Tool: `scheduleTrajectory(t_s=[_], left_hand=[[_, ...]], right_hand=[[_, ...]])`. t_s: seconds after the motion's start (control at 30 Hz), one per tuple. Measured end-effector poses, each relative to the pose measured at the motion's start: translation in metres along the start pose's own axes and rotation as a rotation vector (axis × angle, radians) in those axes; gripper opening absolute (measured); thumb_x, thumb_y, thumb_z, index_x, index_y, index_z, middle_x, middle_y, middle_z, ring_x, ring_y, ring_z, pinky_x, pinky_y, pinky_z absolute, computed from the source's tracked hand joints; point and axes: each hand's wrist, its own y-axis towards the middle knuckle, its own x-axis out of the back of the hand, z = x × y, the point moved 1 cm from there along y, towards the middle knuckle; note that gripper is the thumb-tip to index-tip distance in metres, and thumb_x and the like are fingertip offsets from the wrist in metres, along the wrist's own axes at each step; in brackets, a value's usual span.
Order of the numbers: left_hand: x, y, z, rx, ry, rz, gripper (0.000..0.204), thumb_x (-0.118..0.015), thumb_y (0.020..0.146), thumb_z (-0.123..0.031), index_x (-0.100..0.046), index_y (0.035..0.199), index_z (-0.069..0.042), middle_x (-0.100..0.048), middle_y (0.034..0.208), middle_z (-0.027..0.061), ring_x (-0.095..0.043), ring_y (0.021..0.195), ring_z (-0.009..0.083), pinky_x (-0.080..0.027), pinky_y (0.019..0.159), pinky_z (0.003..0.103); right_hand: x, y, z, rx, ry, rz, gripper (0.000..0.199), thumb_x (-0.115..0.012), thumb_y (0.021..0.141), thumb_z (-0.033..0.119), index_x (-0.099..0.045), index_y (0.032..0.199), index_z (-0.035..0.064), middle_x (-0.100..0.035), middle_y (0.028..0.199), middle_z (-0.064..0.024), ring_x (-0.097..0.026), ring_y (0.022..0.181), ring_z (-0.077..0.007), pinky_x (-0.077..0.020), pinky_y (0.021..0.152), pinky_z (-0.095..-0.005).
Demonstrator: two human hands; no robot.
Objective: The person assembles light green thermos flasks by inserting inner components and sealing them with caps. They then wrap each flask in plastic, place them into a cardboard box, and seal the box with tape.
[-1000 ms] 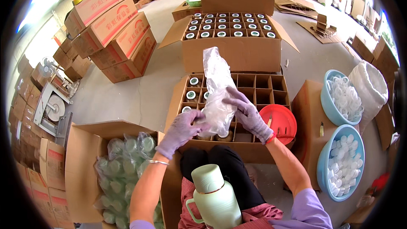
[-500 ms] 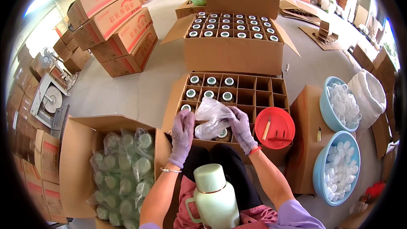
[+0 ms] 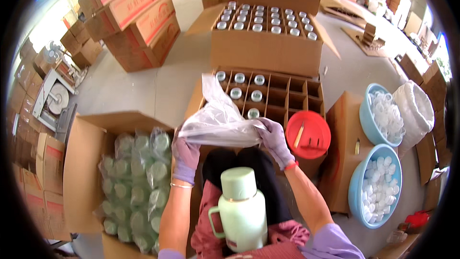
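Note:
A clear plastic bag (image 3: 220,124) is stretched between my two gloved hands, above the near edge of a divided carton (image 3: 273,110). My left hand (image 3: 186,156) is closed on the bag's left side. At the other end my right hand (image 3: 275,140) pinches its right edge. Behind the bag, several bottles with white-rimmed lids (image 3: 235,93) stand in the carton's cells; some are hidden by the plastic. A pale green thermos jug (image 3: 242,211) with a side handle stands upright at my lap, touched by neither hand.
On the left, an open carton (image 3: 84,163) holds several bagged green jugs (image 3: 139,182). A red tray (image 3: 314,139) with small tools lies on the divided carton's right. Blue basins of white caps (image 3: 381,182) and clear plastic parts (image 3: 385,120) stand farther right. Another filled carton (image 3: 263,52) stands ahead.
The bunched bag has been spread out wide. My left hand has moved left and slightly down, while my right stays near its place. The view has tilted a little.

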Motion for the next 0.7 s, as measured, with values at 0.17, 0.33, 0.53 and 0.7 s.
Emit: scheduleTrajectory(t_s=[0.17, 0.33, 0.53, 0.7], left_hand=[[0.008, -0.101, -0.002, -0.076, 0.806, 0.258, 0.039, -0.057, 0.085, -0.017, -0.063, 0.119, -0.001, -0.067, 0.109, 0.0047, -0.06, 0.102, 0.0141, -0.049, 0.09, 0.031], [0.02, -0.185, -0.024, -0.214, 0.958, 0.357, 0.053, -0.054, 0.095, -0.039, -0.057, 0.127, 0.003, -0.067, 0.116, 0.0185, -0.067, 0.102, 0.0288, -0.049, 0.092, 0.037], [0.037, -0.263, -0.018, 0.069, 0.905, 0.104, 0.054, -0.053, 0.091, -0.029, -0.049, 0.13, 0.008, -0.062, 0.118, 0.0238, -0.061, 0.11, 0.0343, -0.046, 0.097, 0.038], [0.069, -0.336, -0.059, 0.464, 0.95, 0.577, 0.048, -0.062, 0.092, -0.025, -0.052, 0.131, 0.002, -0.062, 0.122, 0.0155, -0.058, 0.117, 0.0245, -0.045, 0.099, 0.035]], right_hand=[[0.0, -0.054, -0.015, 0.184, -0.493, -0.219, 0.031, -0.057, 0.086, 0.003, -0.057, 0.117, 0.0025, -0.063, 0.094, -0.0195, -0.062, 0.087, -0.0372, -0.0498, 0.079, -0.0422], [0.001, -0.166, 0.017, 0.336, -0.413, -0.158, 0.018, -0.054, 0.08, -0.004, -0.058, 0.098, -0.0005, -0.058, 0.105, -0.0189, -0.055, 0.103, -0.0384, -0.041, 0.101, -0.0509], [0.024, -0.261, 0.03, 0.456, -0.594, 0.204, 0.026, -0.062, 0.067, 0.01, -0.059, 0.092, 0.0049, -0.057, 0.108, -0.0145, -0.053, 0.109, -0.035, -0.0353, 0.104, -0.059], [0.054, -0.307, 0.031, 0.554, -0.707, 0.664, 0.02, -0.069, 0.072, 0.031, -0.065, 0.082, 0.0141, -0.061, 0.094, -0.0037, -0.058, 0.1, -0.024, -0.0399, 0.1, -0.0537]])
